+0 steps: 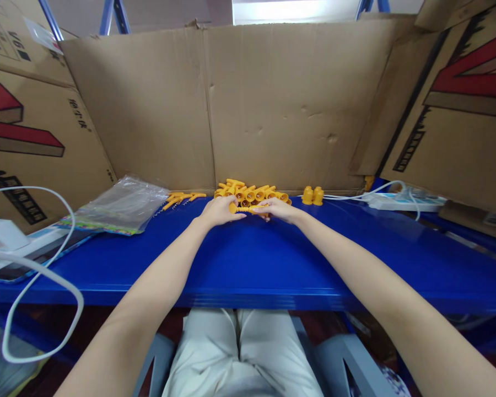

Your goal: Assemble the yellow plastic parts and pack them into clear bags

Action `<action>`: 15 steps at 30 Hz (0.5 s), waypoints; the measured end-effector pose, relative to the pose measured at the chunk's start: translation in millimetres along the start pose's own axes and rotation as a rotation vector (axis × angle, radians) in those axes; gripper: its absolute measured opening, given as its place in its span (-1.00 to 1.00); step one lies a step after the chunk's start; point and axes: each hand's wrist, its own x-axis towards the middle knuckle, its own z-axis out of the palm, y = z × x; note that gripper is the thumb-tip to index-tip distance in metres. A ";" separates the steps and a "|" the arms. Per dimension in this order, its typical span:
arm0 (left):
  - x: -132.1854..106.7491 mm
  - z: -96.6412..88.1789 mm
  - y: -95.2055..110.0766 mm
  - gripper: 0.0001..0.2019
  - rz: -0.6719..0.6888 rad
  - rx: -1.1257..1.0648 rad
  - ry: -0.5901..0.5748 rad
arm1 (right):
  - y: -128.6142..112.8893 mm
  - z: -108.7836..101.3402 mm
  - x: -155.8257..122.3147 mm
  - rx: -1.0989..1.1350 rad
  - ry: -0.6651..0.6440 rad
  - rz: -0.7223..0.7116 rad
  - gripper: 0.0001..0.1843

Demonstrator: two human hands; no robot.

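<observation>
Both my hands reach to the far side of the blue table (248, 259). My left hand (220, 210) and my right hand (278, 208) pinch the two ends of one long yellow plastic piece (243, 209), fingers closed on it. Just behind them lies a pile of yellow plastic parts (252, 192). A few thin yellow pieces (182, 198) lie to the left of the pile. Two short yellow caps (313, 195) stand upright to its right.
Cardboard walls (289, 105) close in the back and both sides. A clear plastic bag (122, 205) lies at the left. A white charger and cable (8, 242) sit at the far left edge. A white power strip (397, 201) with cable rests at the right.
</observation>
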 end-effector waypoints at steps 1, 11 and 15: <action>-0.1 -0.2 0.4 -0.55 0.004 0.002 0.003 | -0.2 0.3 0.0 0.037 -0.001 0.020 -0.72; -0.6 -1.4 5.3 -0.58 0.074 0.074 0.026 | -10.8 0.4 -6.5 0.405 -0.104 0.184 -0.91; -0.6 -1.9 6.2 -0.60 0.092 0.106 0.042 | -10.8 -0.3 -6.2 0.462 -0.123 0.212 -0.93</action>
